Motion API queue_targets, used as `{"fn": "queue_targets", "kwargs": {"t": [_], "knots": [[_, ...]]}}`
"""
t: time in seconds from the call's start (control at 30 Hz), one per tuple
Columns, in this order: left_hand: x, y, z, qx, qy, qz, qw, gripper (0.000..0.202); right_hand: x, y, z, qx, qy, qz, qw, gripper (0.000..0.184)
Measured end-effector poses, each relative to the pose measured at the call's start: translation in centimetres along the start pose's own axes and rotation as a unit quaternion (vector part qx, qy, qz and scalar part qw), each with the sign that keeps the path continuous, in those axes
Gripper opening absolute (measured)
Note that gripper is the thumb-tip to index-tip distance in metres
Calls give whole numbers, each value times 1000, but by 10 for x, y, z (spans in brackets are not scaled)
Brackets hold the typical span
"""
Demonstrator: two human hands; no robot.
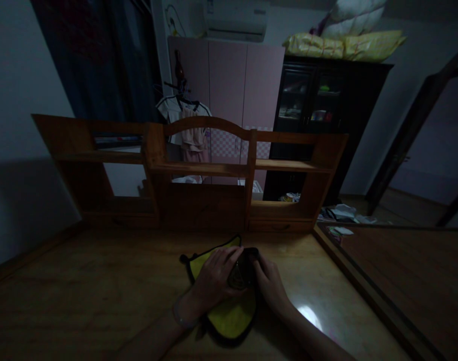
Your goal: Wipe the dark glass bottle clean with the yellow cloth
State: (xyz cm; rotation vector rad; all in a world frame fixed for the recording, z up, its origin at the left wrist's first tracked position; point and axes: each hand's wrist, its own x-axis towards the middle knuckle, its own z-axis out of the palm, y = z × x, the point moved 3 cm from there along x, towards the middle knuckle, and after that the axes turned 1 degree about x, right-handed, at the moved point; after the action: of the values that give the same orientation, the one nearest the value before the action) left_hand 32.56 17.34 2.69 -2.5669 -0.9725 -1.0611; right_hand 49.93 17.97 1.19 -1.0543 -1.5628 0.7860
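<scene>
A yellow cloth piece with black edging [232,316] lies on the wooden desktop under both hands. Above it, a small dark object with faint gold-coloured markings [238,277] is held between the hands; its exact kind is too dim to make out. My left hand [213,273], with a band at the wrist, is wrapped round its left side. From the right, my right hand [268,281] grips its dark upper edge, fingers bent inward and partly hidden.
A wooden shelf unit [202,169] with drawers stands along the desk's back edge. A raised wooden rim [364,286] borders the right side. Farther back are a pink wardrobe [229,85], a dark cabinet [334,100] and hanging clothes [193,130].
</scene>
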Motion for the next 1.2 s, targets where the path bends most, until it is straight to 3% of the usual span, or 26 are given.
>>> {"fn": "queue_targets", "kwargs": {"t": [0.8,1.2], "knots": [[0,-1,1,-11,-4,-24,1000,86,1,-10,-4,-28,6,-10,1000,24],[0,-1,0,-8,-12,-17,1000,87,2,-11,-6,-36,8,0,999,33]]}}
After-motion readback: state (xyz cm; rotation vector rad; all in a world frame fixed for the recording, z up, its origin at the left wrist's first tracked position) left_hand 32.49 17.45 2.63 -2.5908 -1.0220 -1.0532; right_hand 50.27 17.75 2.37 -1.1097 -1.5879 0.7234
